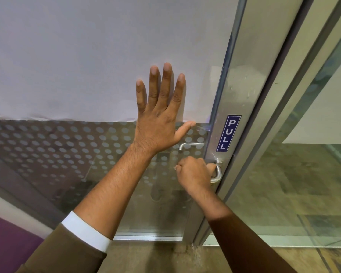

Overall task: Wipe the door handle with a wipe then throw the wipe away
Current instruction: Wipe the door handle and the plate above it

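An olive-brown sleeve (63, 251) with a white cuff (87, 230) sits far below the left fingers (161, 85); the right forearm is bare.

Left hand (158, 123) flat on the glass door (67, 56) — blocking access above the handle (217, 173).
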The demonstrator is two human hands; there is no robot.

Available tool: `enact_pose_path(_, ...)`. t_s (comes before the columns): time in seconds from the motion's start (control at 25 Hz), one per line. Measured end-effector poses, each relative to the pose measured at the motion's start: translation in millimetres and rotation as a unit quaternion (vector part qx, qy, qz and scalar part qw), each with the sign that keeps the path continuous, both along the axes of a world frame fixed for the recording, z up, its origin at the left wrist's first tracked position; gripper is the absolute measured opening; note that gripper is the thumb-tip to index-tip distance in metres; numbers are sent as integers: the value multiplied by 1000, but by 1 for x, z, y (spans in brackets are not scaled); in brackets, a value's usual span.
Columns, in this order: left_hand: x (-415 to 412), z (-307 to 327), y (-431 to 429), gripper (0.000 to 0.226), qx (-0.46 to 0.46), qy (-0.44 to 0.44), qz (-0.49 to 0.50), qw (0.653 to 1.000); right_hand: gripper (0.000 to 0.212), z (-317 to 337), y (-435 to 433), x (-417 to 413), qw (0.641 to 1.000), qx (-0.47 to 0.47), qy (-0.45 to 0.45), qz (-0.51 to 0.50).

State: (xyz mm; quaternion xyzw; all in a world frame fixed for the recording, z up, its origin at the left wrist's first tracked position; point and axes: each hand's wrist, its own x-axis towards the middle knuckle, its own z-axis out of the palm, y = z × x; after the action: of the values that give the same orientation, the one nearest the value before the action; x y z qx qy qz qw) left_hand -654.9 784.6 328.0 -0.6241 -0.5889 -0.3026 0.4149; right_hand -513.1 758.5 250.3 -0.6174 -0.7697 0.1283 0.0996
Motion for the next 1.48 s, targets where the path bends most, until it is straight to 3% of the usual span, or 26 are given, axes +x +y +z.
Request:
enact_pose_path(0.08, 1, 1, -1, 113, -1, -1, 5, 1000, 21, 2, 0, 0, 999, 15, -45, 17)
enact_pose_path(0.16, 0, 0, -1, 113, -2, 0, 5, 1000, 9, -3, -11, 5, 991, 87, -92, 41)
enact_pose_path(0.24, 0, 0, -1, 113, -3, 1, 2, 1000, 14, -10, -26, 14, 980, 146, -120, 63)
enact_pose_path(0.52, 0, 0, -2, 114, -6, 8, 10, 1000, 23, -40, -36, 77, 938, 321, -67, 115)
enact_pose_path(0.68, 0, 1, -2, 115, -10, 13, 16, 1000, 39, -42, -18, 122, 943, 298, -70, 133)
enact_pose_path(0.8, 0, 1, -2, 115, -7, 14, 19, 1000, 26, -42, -12, 134, 951, 268, -53, 143)
enact_pose_path(0.92, -1, 1, -1, 116, -7, 9, 17, 1000, 22, -49, -16, 132, 962, 261, -22, 83)
enact_pose_path(1.08, -1, 2, -2, 116, -15, 5, 11, 1000, 11, -52, -17, 115, 968, 230, 95, -42)
enact_pose_path(1.16, -1, 3, -3, 117, -21, 1, 9, 1000, 8, -48, -8, 111, 961, 162, 194, -112)
enact_pose_path(1.24, 0, 2, -4, 118, -28, -3, 6, 1000, 13, -50, 0, 111, 908, 35, 372, -188)
enact_pose_path(1.32, -1, 3, -5, 119, -35, -4, 6, 999, 16, -52, 2, 112, 814, -73, 525, -236)
enact_pose_path(1.4, -1, 4, -6, 120, -44, -2, 10, 999, 19, -53, -1, 113, 727, -154, 617, -258)
enact_pose_path(1.48, 0, 6, -7, 119, -51, -2, 13, 999, 15, -53, -8, 113, 690, -200, 637, -280)
